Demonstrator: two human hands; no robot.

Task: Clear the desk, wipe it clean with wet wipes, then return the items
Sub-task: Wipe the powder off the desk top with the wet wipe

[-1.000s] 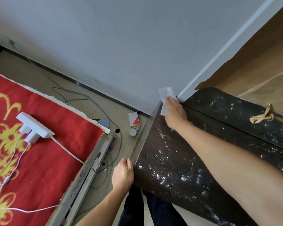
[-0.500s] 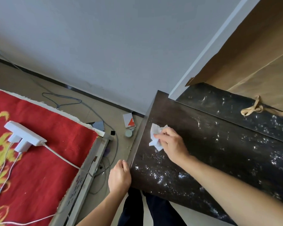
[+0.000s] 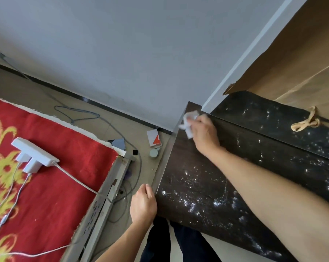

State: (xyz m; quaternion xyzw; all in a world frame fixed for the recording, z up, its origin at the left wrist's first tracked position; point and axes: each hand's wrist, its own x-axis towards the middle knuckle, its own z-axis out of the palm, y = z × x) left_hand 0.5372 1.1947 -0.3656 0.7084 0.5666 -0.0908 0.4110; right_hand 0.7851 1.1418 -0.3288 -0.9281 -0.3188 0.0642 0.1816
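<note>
The dark wooden desk (image 3: 197,178) fills the right half of the view, its top glistening with wet streaks. My right hand (image 3: 204,132) grips a crumpled white wet wipe (image 3: 189,121) and presses it onto the desk's far left corner, close to the wall. My left hand (image 3: 143,204) rests against the desk's near left corner, fingers curled over the edge.
A brown paper bag (image 3: 300,59) with a twine handle stands on the desk's back right. Left of the desk lies a red patterned cover (image 3: 55,176) with a white power strip (image 3: 34,155) and cables. On the floor are a small red-and-white box (image 3: 153,139), a round lid and wires.
My right hand has swept the wipe from the desk's left middle back up to the far left corner. My left hand stays on the near corner.
</note>
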